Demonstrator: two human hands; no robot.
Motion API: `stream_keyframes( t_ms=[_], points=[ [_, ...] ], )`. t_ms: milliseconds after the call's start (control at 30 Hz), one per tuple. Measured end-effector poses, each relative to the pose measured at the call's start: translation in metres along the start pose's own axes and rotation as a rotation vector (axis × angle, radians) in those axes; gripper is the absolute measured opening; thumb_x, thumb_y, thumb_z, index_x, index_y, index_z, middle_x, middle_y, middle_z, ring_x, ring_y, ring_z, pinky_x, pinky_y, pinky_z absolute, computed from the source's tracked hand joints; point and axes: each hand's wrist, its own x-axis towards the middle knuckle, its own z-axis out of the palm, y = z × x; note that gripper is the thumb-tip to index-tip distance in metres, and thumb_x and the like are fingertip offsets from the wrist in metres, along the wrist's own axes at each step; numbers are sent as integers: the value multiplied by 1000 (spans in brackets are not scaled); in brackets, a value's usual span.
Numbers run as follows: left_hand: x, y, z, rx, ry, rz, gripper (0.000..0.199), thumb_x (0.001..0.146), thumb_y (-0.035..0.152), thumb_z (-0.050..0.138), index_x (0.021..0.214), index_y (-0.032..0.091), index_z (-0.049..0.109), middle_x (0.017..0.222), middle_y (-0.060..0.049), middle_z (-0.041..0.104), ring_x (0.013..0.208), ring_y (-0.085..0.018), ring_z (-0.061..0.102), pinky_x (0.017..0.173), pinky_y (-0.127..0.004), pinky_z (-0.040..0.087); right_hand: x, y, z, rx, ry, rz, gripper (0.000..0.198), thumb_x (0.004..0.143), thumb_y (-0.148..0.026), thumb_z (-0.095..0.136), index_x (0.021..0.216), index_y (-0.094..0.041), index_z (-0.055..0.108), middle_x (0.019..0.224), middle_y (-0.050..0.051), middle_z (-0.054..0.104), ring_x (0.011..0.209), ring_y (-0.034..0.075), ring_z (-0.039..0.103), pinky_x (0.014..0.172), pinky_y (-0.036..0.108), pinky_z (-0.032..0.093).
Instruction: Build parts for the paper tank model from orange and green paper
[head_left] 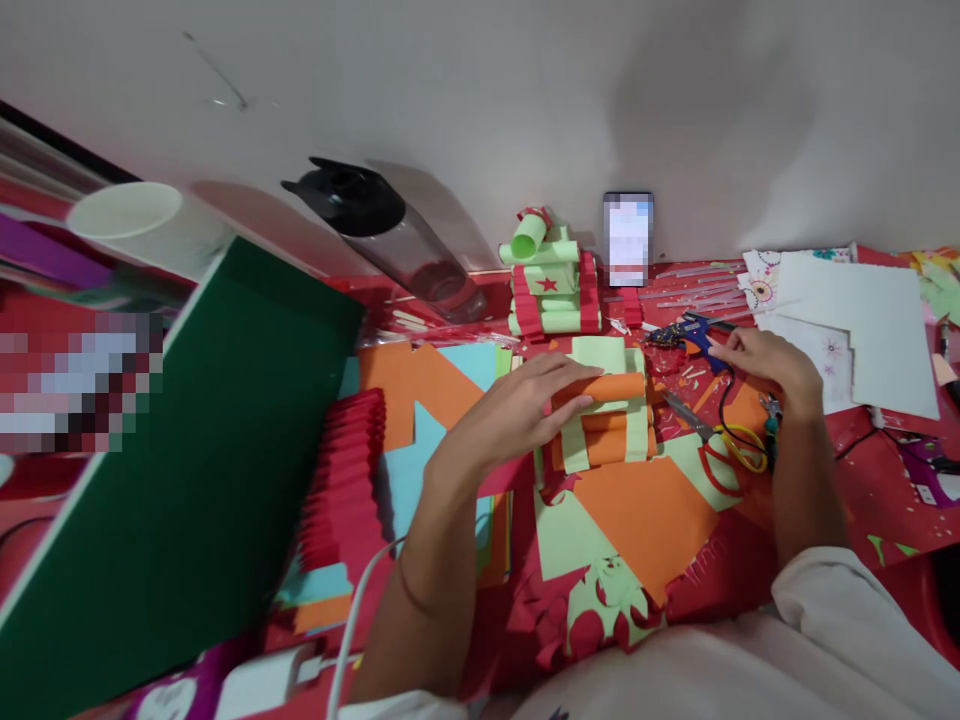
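Observation:
My left hand [540, 400] holds an orange paper roll [621, 387] between thumb and fingers. The roll lies on top of a small paper model [604, 440] made of orange rolls with pale green strips over them. To its right, my right hand [765, 358] is closed at the handle of a blue glue gun [699, 335], whose nozzle points left. Scissors [731, 448] with yellow and red handles lie below the glue gun. Behind stands a finished-looking green and red paper model [551, 285] with a red star on it.
A leaning bottle [420, 250] and a phone [628, 240] stand against the wall. A dark green board [195, 500] rises on the left, near pleated red paper [345, 480]. Glue sticks [697, 285], white card [885, 330] and orange paper [645, 515] lie about. A white cable [356, 610] runs at the front.

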Motion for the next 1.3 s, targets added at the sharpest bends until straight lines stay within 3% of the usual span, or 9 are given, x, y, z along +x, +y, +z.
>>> stream_keyframes(
  t_ms=[133,300,500,667,800,900,1000,1167,1300],
  points=[
    [0,-5,3,-68,13,22,47,108,53,45,138,25,68,125,-11,71,120,-29,64,104,-46,52,14,-4,11,60,-144,-145,50,91,-70,57,71,-24,52,72,2,64,67,19,58,63,31,35],
    [1,-14,8,-210,35,-37,47,106,54,49,140,28,67,128,-10,68,121,-26,64,108,-45,51,20,-4,14,151,-131,-154,48,88,-67,62,72,-22,57,69,0,60,63,16,53,61,29,34],
    [4,-14,10,-273,44,-57,48,104,57,51,137,28,70,123,-10,67,118,-26,64,109,-46,51,8,3,0,445,-146,-184,52,81,-71,68,85,-19,67,75,1,65,65,16,54,60,29,37],
    [3,-7,7,-156,34,-42,49,105,55,49,139,26,68,129,-12,68,120,-28,63,107,-48,51,-5,7,-13,669,-63,-291,47,83,-66,71,84,-20,63,75,2,67,68,17,58,67,31,47],
    [2,4,2,30,-9,55,47,107,37,43,150,26,58,127,-13,70,119,-30,62,104,-49,50,-10,6,-16,774,69,-329,40,87,-62,71,88,-23,62,73,2,67,71,20,63,78,36,54],
    [2,11,1,142,-28,120,47,105,26,41,148,25,61,125,-13,71,114,-30,63,100,-48,51,-13,3,-15,844,132,-346,36,87,-58,72,97,-26,62,75,1,69,72,22,66,80,40,57],
    [4,14,5,198,4,130,42,106,28,44,142,24,66,128,-14,71,118,-31,62,99,-47,51,-18,-2,-13,901,176,-339,39,83,-55,75,107,-27,61,79,1,70,72,22,67,77,40,58],
    [7,18,14,178,43,109,36,107,30,47,135,21,69,125,-13,75,120,-31,64,101,-48,51,-20,-6,-9,922,175,-336,58,71,-62,83,110,-28,56,81,0,68,65,20,61,69,40,56],
    [6,19,11,-60,156,-45,39,104,43,57,138,25,66,128,-11,74,117,-30,66,100,-45,52,-10,-8,0,1053,242,-487,66,65,-72,86,104,-29,56,66,-5,54,51,14,46,52,32,45]
  ],
)
